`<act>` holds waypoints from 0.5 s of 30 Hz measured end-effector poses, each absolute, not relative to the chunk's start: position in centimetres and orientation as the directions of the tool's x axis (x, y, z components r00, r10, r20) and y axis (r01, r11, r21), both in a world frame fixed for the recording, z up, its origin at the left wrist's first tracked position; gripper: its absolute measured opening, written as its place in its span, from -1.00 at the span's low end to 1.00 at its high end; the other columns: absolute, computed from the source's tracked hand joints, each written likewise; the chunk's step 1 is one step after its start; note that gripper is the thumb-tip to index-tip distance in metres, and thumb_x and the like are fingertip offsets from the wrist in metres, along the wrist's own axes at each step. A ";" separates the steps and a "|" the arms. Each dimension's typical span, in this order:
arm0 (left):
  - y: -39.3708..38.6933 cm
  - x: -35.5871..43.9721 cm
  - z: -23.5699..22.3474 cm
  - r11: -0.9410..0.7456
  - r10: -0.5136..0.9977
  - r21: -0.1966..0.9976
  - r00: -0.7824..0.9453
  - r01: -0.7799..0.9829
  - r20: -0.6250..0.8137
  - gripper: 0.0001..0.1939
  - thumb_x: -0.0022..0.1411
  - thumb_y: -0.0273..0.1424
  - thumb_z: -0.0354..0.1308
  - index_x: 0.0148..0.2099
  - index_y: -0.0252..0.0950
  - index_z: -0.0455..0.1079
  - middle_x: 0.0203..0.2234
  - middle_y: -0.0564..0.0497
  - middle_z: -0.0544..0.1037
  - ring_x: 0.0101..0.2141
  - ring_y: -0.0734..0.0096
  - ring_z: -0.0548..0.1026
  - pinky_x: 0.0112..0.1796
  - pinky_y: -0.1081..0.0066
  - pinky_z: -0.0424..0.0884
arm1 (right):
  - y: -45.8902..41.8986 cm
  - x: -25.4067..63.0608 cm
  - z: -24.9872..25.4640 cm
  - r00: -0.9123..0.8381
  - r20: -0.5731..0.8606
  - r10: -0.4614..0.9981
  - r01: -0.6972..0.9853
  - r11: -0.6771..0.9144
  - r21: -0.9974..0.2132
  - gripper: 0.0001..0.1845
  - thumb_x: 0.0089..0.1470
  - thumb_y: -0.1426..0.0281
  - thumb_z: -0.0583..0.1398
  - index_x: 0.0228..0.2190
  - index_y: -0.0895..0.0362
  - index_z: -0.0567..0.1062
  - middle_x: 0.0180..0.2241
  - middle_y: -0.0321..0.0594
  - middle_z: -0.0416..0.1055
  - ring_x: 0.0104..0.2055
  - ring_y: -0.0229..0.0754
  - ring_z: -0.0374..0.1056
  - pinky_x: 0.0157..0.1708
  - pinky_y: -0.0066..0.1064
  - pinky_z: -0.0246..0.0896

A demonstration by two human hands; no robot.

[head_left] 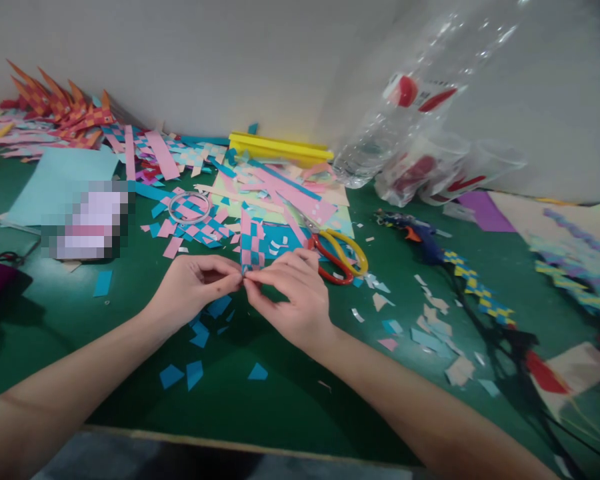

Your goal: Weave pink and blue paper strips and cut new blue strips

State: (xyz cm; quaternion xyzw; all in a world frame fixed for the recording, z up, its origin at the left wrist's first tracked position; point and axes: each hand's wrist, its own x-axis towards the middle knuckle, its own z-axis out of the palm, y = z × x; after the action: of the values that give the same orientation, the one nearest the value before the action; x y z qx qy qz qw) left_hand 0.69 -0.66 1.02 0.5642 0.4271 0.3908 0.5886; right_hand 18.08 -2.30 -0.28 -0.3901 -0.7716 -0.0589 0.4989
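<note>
Between my two hands stands a woven paper strip piece [253,240] in blue and pink checks. My left hand [195,287] pinches its lower left edge with thumb and forefinger. From the other side, the thumb and forefinger of my right hand [295,293] grip the same lower end, with the fingertips of both hands almost touching. Just behind my right hand lie scissors [343,257] with one red and one yellow handle. A clear ring [189,207] rests on woven blue and pink paper pieces [200,230] beyond my left hand.
A pixelated phone-like object [93,220] lies at left by a light blue sheet [63,180]. Orange woven paper figures [70,103] stand at the back left. A yellow holder [280,149], a plastic bottle [375,133] and a glue gun [415,233] lie farther back. Paper scraps [430,327] litter the green table [290,413].
</note>
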 end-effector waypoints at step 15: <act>-0.8 0.6 1.0 -0.013 0.955 0.994 0.297 0.106 -0.020 -0.90 0.02 -0.37 0.33 -0.43 -0.31 0.55 -0.36 -0.01 0.60 -0.33 0.41 0.54 -0.31 0.51 0.46 | -2.5 18.0 -0.4 -0.181 0.798 0.575 0.656 0.675 -0.337 -0.92 0.02 0.48 0.26 -0.48 0.09 0.48 -0.55 -0.38 0.53 -0.50 -0.29 0.39 -0.30 -0.27 0.14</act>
State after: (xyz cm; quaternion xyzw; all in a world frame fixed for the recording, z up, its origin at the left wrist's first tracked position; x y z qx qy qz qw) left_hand 0.56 -0.83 1.03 0.5946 0.4459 0.3908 0.5431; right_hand 17.99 -2.47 -0.36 -0.4009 -0.7674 -0.0406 0.4987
